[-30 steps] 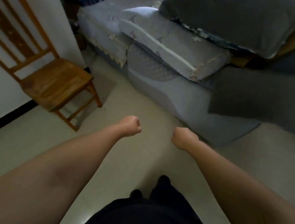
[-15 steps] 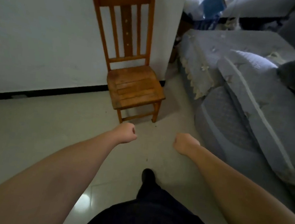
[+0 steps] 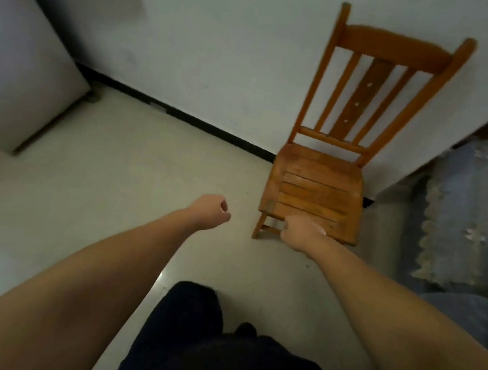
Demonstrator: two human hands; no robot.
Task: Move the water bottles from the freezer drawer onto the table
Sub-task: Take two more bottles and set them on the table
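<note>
Two bare fists held out over a pale, glossy tiled floor (image 3: 108,187).

The left hand (image 3: 211,211) and right hand (image 3: 299,232) are both clenched and hold nothing. A slatted orange wooden chair (image 3: 318,187) stands against the white wall (image 3: 220,60), its spindled back blurred. A smooth grey cabinet (image 3: 16,67) at left is cut off, as is a quilted blue-grey sofa (image 3: 469,228) with scalloped trim at right. No water bottles, freezer drawer or surface are in view.

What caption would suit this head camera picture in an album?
Both fists, left hand and right hand, empty and held out over the tiled floor near a wooden chair; no bottles in sight.
</note>
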